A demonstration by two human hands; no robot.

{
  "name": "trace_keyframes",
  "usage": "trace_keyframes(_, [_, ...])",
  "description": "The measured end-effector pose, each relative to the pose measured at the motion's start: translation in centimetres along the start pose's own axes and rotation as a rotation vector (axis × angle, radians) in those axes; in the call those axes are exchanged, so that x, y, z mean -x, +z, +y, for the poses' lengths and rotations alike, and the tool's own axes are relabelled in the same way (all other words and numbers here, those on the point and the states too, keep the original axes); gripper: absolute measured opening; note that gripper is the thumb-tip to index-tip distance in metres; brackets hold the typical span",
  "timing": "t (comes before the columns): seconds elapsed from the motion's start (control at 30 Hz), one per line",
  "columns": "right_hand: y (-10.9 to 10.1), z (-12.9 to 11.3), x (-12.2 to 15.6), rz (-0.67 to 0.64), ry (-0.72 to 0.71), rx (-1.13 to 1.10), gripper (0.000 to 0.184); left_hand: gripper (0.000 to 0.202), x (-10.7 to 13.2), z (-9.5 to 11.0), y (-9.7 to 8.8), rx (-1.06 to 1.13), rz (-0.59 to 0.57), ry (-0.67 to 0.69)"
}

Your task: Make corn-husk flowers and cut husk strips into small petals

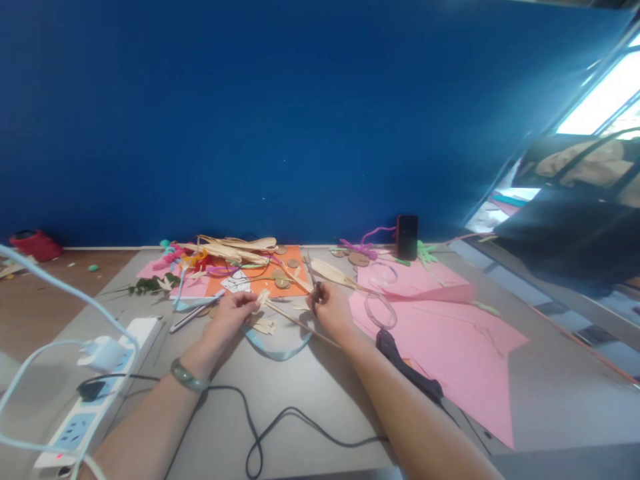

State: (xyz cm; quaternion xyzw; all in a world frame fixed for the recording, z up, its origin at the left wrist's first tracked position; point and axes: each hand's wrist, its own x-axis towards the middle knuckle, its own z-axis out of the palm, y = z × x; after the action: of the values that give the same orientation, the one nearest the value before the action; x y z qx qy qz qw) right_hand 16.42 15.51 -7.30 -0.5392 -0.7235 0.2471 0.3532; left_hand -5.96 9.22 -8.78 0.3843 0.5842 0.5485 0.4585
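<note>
My left hand [234,315] is closed, pinching a small piece of pale dried leaf [262,298] at the fingertips. My right hand [331,309] is closed round a pair of scissors [311,272] whose blades point up and away. A long thin stick [300,323] runs diagonally between both hands. Pale leaf scraps [263,325] and a light blue ribbon [277,350] lie on the grey table [300,387] just below the hands. A bracelet sits on my left wrist.
Pink paper sheets [450,333], an orange sheet [270,283], dried leaves [235,248], wooden discs, a tape roll [380,310], a dark glue gun [400,363], a phone [407,237] against the blue wall, a power strip [95,393] with cables at left.
</note>
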Motion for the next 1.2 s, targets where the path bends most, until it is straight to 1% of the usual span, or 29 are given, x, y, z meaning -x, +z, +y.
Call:
trace_keyframes(0.17, [0.4, 0.6, -0.2, -0.044, 0.016, 0.031, 0.006, 0.026, 0.4, 0.8, 0.3, 0.068, 0.011, -0.046])
trace_keyframes(0.27, [0.6, 0.2, 0.2, -0.062, 0.029, 0.011, 0.005, 0.029, 0.5, 0.8, 0.5, 0.12, -0.023, -0.066])
trace_keyframes(0.33, [0.7, -0.8, 0.9, -0.094, 0.021, -0.08, 0.006, 0.03, 0.6, 0.6, 0.8, 0.146, -0.075, -0.085])
trace_keyframes(0.4, [0.7, -2.2, 1.8, -0.183, 0.015, -0.351, 0.014, 0.03, 0.8, 0.3, 1.2, 0.157, -0.141, -0.092])
trace_keyframes(0.43, [0.7, -2.8, 2.2, -0.22, 0.021, -0.42, 0.018, 0.029, 1.0, 0.2, 1.4, 0.158, -0.171, -0.09])
trace_keyframes(0.53, [0.8, -4.0, 3.1, -0.249, 0.047, -0.502, 0.025, 0.03, 1.6, 0.1, 2.2, 0.157, -0.216, -0.087])
trace_keyframes(0.63, [1.2, -3.9, 3.3, -0.268, 0.062, -0.566, 0.027, 0.03, 2.2, 0.4, 2.7, 0.165, -0.226, -0.09])
trace_keyframes(0.73, [1.5, -3.5, 3.2, -0.285, 0.078, -0.594, 0.025, 0.03, 2.3, 0.5, 2.8, 0.166, -0.239, -0.099])
trace_keyframes(0.87, [1.1, -3.7, 3.1, -0.304, 0.095, -0.589, 0.023, 0.029, 2.1, 0.5, 2.6, 0.154, -0.251, -0.119])
trace_keyframes(1.03, [0.7, -4.1, 3.1, -0.309, 0.14, -0.632, 0.023, 0.028, 2.0, 0.5, 2.4, 0.141, -0.284, -0.096])
trace_keyframes(1.2, [0.9, -4.0, 3.0, -0.32, 0.146, -0.638, 0.025, 0.027, 2.0, 0.4, 2.4, 0.17, -0.296, -0.088])
